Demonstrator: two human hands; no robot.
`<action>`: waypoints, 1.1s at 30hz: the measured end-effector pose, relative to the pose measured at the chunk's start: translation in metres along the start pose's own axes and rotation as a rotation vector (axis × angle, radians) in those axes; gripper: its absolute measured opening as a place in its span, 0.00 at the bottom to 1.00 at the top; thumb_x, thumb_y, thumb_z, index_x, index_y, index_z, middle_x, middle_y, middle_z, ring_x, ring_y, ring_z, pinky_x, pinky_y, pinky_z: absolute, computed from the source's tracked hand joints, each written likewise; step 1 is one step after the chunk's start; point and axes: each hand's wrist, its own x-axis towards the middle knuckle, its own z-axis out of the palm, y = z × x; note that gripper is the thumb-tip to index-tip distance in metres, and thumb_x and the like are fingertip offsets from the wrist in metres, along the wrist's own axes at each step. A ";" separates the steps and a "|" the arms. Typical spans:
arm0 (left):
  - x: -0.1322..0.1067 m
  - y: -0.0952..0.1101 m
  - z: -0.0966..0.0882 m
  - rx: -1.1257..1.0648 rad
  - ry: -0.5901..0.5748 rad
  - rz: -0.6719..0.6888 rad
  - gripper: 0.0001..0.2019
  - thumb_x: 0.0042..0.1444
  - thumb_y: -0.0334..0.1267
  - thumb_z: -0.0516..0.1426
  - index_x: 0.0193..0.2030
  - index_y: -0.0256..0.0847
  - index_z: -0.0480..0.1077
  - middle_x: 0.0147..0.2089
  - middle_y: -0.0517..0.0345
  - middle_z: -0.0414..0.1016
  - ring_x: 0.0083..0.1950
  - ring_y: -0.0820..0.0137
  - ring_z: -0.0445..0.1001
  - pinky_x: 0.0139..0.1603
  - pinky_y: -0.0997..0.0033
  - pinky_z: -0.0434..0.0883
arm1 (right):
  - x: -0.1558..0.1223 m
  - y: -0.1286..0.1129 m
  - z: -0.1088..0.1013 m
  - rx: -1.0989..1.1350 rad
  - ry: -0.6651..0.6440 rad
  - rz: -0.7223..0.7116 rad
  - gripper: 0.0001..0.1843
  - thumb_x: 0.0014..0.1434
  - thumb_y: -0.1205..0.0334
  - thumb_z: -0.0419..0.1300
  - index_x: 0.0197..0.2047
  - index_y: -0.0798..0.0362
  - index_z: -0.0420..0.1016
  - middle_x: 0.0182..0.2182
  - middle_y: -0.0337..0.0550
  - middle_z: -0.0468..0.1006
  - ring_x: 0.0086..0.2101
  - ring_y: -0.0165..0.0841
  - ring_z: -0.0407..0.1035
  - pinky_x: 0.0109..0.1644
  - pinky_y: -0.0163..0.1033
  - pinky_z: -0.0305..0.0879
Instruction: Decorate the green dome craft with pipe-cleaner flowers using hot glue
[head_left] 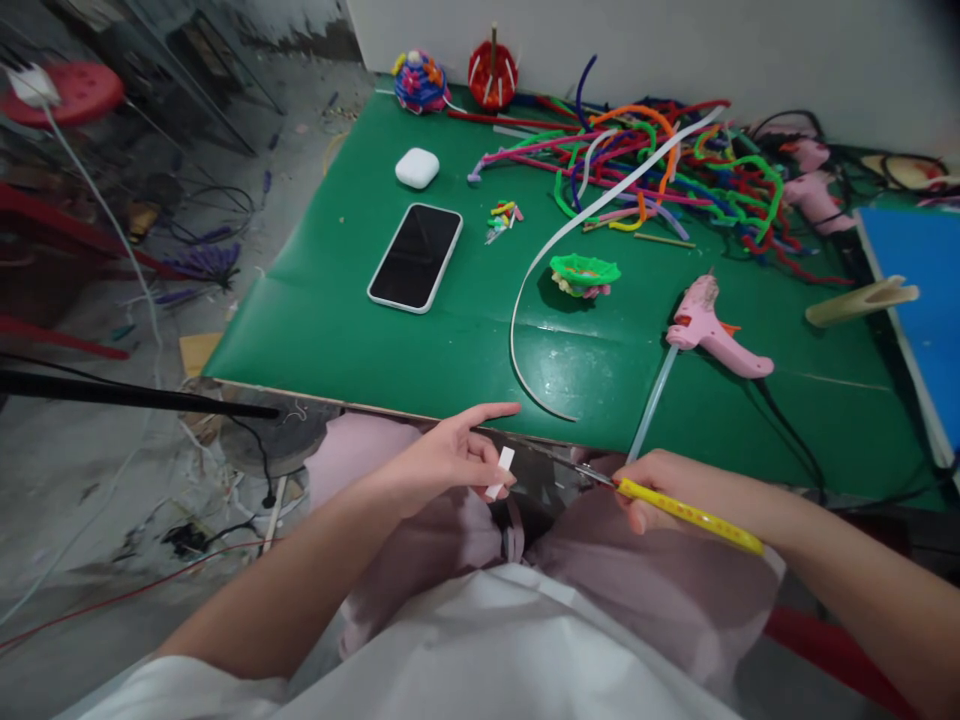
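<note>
Between the thumb and fingers of my left hand [472, 460] is a short white strip piece [502, 472], with the index finger stretched along the table's front edge. My right hand [656, 490] is closed round a yellow utility knife [690, 515]; its thin metal end points left toward the table edge. Both hands are above my lap. A long white strip [559, 235] curves over the green table, from the pile at the back to near the front edge. Beyond my hands lies a small green piece with coloured bits beneath [585, 275].
A pink glue gun [709, 330] with a clear glue stick lies at right. A phone [417, 257], a white earbud case [417, 168] and small coloured bits [504, 220] are at left. Pipe cleaners [660, 170] are heaped behind. A blue board [915, 310] lies far right.
</note>
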 end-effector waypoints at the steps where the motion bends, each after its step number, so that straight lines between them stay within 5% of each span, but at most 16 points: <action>1: 0.000 0.000 0.001 -0.011 0.009 0.006 0.36 0.42 0.31 0.63 0.59 0.43 0.54 0.20 0.66 0.68 0.23 0.75 0.69 0.28 0.74 0.67 | -0.001 0.000 0.001 0.032 0.026 0.005 0.17 0.52 0.50 0.54 0.22 0.55 0.61 0.19 0.33 0.59 0.22 0.25 0.52 0.23 0.31 0.48; 10: 0.003 -0.001 0.013 -0.101 0.276 0.141 0.32 0.41 0.34 0.64 0.54 0.42 0.59 0.22 0.66 0.70 0.26 0.73 0.72 0.29 0.76 0.69 | 0.030 -0.026 0.012 0.374 0.622 -0.190 0.18 0.48 0.51 0.60 0.25 0.52 0.56 0.25 0.35 0.67 0.21 0.25 0.62 0.23 0.32 0.60; 17: 0.004 0.001 0.012 -0.085 0.319 0.146 0.29 0.42 0.36 0.64 0.52 0.40 0.61 0.22 0.64 0.71 0.28 0.74 0.72 0.28 0.78 0.69 | 0.037 -0.054 0.013 0.390 0.612 -0.073 0.14 0.50 0.55 0.57 0.23 0.51 0.56 0.11 0.28 0.60 0.12 0.26 0.60 0.15 0.31 0.57; 22: 0.006 0.001 0.013 -0.103 0.342 0.168 0.28 0.42 0.37 0.64 0.50 0.39 0.60 0.24 0.63 0.73 0.28 0.75 0.72 0.28 0.79 0.69 | 0.025 -0.048 0.012 0.532 0.698 -0.142 0.17 0.47 0.52 0.59 0.24 0.51 0.53 0.20 0.33 0.69 0.11 0.21 0.55 0.12 0.30 0.54; 26: 0.009 0.003 0.018 -0.122 0.372 0.217 0.26 0.42 0.37 0.64 0.48 0.39 0.61 0.24 0.63 0.73 0.28 0.77 0.72 0.30 0.80 0.68 | 0.026 -0.043 0.001 0.190 0.942 -0.199 0.14 0.48 0.56 0.59 0.26 0.51 0.55 0.28 0.37 0.71 0.18 0.23 0.59 0.20 0.31 0.57; 33: 0.014 0.005 0.018 -0.255 0.497 0.277 0.23 0.40 0.34 0.65 0.43 0.38 0.61 0.26 0.60 0.76 0.28 0.77 0.73 0.33 0.78 0.70 | 0.059 -0.050 0.004 -0.394 0.891 -0.101 0.10 0.45 0.76 0.52 0.26 0.51 0.56 0.26 0.38 0.68 0.27 0.28 0.62 0.28 0.32 0.50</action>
